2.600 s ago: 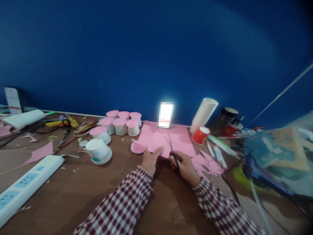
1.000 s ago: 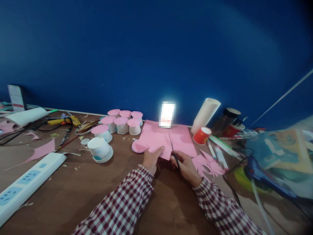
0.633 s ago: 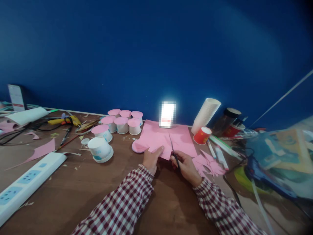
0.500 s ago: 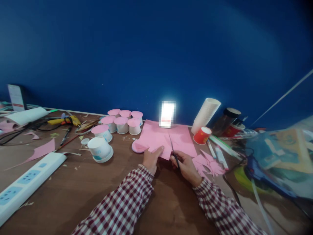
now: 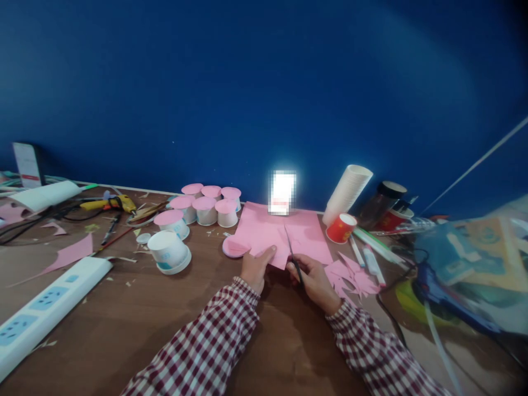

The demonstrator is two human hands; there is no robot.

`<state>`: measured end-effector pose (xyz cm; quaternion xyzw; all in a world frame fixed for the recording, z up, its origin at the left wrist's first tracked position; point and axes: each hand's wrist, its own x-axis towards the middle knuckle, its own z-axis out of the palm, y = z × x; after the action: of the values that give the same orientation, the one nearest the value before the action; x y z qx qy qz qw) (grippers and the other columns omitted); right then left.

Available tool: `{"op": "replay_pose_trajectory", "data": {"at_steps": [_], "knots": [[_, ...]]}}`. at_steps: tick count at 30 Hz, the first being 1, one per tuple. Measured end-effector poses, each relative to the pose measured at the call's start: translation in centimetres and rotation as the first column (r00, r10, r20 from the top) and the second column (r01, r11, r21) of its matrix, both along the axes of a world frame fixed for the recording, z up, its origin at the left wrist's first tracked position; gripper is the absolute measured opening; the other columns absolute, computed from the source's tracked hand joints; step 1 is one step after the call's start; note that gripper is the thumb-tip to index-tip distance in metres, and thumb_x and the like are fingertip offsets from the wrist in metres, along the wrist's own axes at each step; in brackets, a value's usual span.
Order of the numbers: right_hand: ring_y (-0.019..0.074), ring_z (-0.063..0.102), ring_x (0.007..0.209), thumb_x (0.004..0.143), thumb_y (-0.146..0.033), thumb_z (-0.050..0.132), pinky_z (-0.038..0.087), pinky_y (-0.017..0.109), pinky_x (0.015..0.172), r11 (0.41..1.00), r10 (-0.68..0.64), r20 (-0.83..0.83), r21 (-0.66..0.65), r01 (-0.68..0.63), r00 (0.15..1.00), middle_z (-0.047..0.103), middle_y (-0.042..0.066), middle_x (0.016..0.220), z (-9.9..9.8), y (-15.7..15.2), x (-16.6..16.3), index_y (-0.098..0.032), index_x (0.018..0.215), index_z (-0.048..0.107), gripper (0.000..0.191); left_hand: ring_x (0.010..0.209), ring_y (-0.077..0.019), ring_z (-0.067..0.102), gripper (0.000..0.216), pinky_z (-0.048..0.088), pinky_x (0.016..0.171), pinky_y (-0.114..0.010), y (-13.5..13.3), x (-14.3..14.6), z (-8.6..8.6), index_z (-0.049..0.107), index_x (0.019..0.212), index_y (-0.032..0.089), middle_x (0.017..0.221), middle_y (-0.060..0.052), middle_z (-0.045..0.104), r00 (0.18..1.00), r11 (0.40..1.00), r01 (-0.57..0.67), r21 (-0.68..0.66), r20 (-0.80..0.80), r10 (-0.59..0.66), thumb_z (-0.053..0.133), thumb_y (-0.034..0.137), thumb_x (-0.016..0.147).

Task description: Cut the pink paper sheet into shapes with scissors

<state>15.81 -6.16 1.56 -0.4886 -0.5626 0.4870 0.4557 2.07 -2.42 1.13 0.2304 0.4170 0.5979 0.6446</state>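
Observation:
My left hand (image 5: 254,269) grips the near left edge of a piece of pink paper (image 5: 266,247), thumb on top and fingers hidden beneath. In my right hand (image 5: 312,275) is a pair of scissors (image 5: 289,242), its dark handles in my fingers and its blades pointing away over the paper. A larger pink sheet (image 5: 311,223) lies flat behind, against the wall. Just left of my left hand sits a round pink-topped disc (image 5: 236,246). Pink paper offcuts (image 5: 350,275) lie to the right of my right hand.
Several pink-topped paper cups (image 5: 205,212) and a plain white cup (image 5: 168,250) stand at left. A white power strip (image 5: 49,308) lies near left. At right are stacked cups (image 5: 347,192), a red cup (image 5: 341,228) and a blue glue gun (image 5: 449,302). A bright phone (image 5: 282,192) leans on the wall.
Almost nothing differs. The near edge of the pink paper by the scissors has shifted very slightly, while both hands stay in place.

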Motion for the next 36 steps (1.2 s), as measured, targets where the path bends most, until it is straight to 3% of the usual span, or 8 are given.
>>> {"op": "replay_pose_trajectory", "data": {"at_steps": [6,14,22,36], "knots": [[0.0094,0.048,0.047,0.079,-0.036,0.061,0.042,0.021,0.047,1.000,-0.007,0.029,0.005,0.007,1.000,0.051,-0.004,0.055,0.14,0.02,0.07,-0.014,0.095,0.062,0.027,0.073,-0.0216,0.065,0.041,0.054,0.070,-0.036,0.00,0.05,0.02,0.065,0.088,0.008,0.083,-0.011,0.070,1.000,1.000,-0.011,0.004,0.006,0.011,0.080,0.023,0.053],[0.0083,0.047,0.045,0.080,-0.037,0.058,0.039,0.019,0.043,0.999,-0.028,0.051,-0.041,0.030,0.998,0.052,-0.004,0.055,-0.22,0.06,0.24,-0.014,0.096,0.063,0.029,0.068,-0.0195,0.064,0.041,0.054,0.064,-0.033,-0.03,0.07,0.22,0.064,0.087,0.007,0.080,-0.011,0.070,1.000,1.000,-0.011,-0.008,0.011,0.011,0.080,0.023,0.052],[0.0088,0.050,0.046,0.077,-0.042,0.062,0.038,0.019,0.042,0.990,-0.108,-0.056,-0.097,0.102,0.993,0.054,-0.004,0.055,-0.36,0.40,0.23,-0.014,0.097,0.059,0.034,0.058,-0.0174,0.062,0.037,0.049,0.051,-0.028,-0.38,-0.07,0.68,0.063,0.084,0.007,0.071,-0.008,0.068,0.998,0.998,0.060,0.025,0.000,-0.060,0.078,0.027,0.057],[0.0093,0.052,0.050,0.078,-0.044,0.061,0.038,0.018,0.043,0.991,-0.101,-0.098,-0.099,0.091,0.990,0.055,-0.003,0.060,-0.77,0.34,0.28,-0.015,0.100,0.057,0.036,0.057,-0.0144,0.060,0.026,0.047,0.050,-0.024,-0.10,-0.26,0.48,0.063,0.070,0.010,0.066,-0.005,0.067,0.997,0.997,0.075,0.019,0.031,-0.076,0.077,0.024,0.054]]}}
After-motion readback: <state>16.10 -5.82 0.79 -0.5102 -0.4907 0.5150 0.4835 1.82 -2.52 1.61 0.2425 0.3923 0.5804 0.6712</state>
